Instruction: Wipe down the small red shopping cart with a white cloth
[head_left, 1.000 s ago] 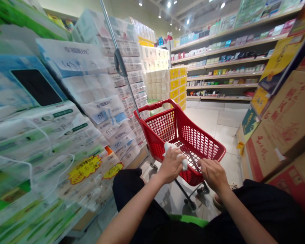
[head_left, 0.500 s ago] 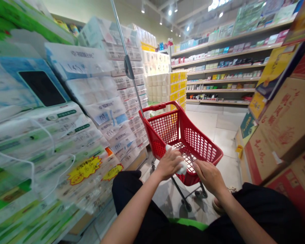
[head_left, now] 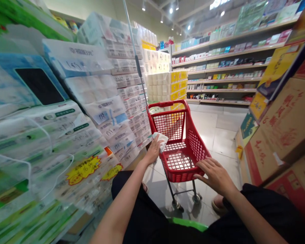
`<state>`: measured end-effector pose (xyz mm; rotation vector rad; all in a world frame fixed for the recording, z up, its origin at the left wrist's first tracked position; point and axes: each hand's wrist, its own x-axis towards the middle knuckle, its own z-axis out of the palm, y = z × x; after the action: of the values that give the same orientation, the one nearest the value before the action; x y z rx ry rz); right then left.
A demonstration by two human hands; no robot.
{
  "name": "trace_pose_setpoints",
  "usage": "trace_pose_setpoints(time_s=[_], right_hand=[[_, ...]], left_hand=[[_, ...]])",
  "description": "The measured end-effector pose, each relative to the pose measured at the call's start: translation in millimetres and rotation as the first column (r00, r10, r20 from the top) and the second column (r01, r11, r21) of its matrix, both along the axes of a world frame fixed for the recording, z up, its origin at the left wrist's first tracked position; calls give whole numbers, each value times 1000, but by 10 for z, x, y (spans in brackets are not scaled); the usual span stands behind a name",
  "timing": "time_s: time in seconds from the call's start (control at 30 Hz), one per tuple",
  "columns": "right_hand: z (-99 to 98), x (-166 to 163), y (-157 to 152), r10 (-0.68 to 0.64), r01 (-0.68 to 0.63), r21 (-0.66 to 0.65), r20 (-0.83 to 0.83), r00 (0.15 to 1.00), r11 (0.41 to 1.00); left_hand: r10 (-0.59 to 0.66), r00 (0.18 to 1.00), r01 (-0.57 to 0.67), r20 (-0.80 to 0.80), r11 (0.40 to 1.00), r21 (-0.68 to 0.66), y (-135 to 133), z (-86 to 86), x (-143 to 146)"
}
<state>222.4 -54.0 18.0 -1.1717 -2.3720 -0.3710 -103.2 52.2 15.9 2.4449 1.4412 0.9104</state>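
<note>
A small red shopping cart [head_left: 196, 142] with a grid-walled basket stands before my knees. My left hand [head_left: 153, 152] is closed on a white tissue [head_left: 163, 140] and holds it against the cart's left side rim. Around the near right corner of the basket, my right hand [head_left: 217, 175] has its fingers over the rim and the thumb on the outer front. A metal pole [head_left: 132, 37] with a dark grip rises at the cart's far left corner.
Stacked packs of tissue paper [head_left: 91, 88] line the left, with a dark-screened phone [head_left: 40, 86] on them. Cardboard boxes [head_left: 287, 118] are piled on the right. Stocked shelves [head_left: 221, 67] stand behind. A green seat edge [head_left: 188, 222] shows below me.
The cart has turned and shifted slightly. My left hand has moved with the tissue from the near part of the basket to the left rim. My right hand has taken hold of the near right corner.
</note>
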Motion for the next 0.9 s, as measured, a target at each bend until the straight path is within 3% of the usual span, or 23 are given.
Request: trace_pose_setpoints(time_s=[0.17,0.3,0.4,0.57,0.73,0.9], right_hand=[[-114,-93,152,-139,138,26,30,990,990],[-132,-206,203,-164,163,40,33,986,986],[-110,-296,195,-196,195,46,34,980,980],[-59,-465,122,-191,189,31,41,981,981],[-36,-623,16,-137,137,-19,3,991,990],[-52,-786,-77,-99,89,-87,-121,988,992]], left_hand=[[-42,999,42,8,998,-48,-486,47,167],[-28,999,28,-20,999,-16,-1012,138,360],[-44,999,43,-30,999,-16,-1214,242,440],[60,989,-42,-139,991,127,-1131,313,375],[21,931,70,-364,970,233,-943,96,278],[116,916,-15,-383,967,255,-957,-89,603]])
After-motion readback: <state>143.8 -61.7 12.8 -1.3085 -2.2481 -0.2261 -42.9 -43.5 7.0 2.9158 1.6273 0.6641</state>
